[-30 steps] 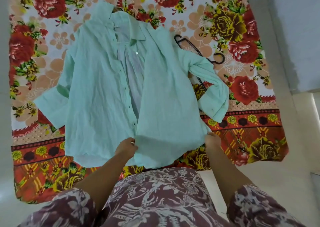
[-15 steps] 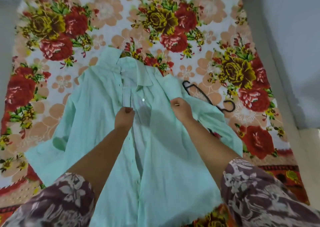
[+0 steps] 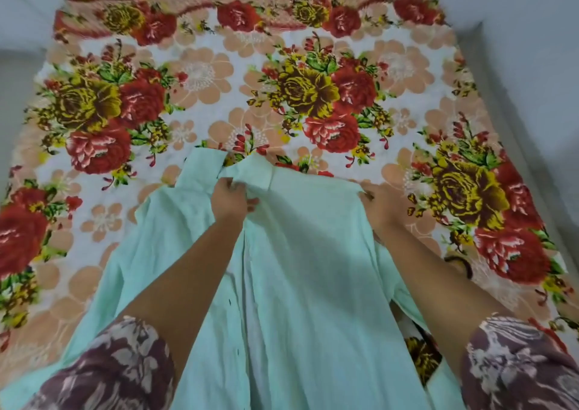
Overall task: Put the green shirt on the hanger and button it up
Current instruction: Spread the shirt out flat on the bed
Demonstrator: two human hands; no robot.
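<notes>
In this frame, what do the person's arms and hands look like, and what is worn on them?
Both forearms are bare. The left hand and right hand wear no gloves; no rings or bangles show, though blur limits detail. Short sleeves end near the elbows: the left sleeve and right sleeve are dull maroon-brown cloth with a pale grey-white floral print.

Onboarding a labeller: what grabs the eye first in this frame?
The pale green shirt dominates, spread front-up down the centre of a loud red-and-yellow floral blanket. Both hands sit near its top: the left hand has a grip on fabric at the collar, the right hand on the shoulder edge. A dark hanger peeks out beside the right forearm.
</notes>
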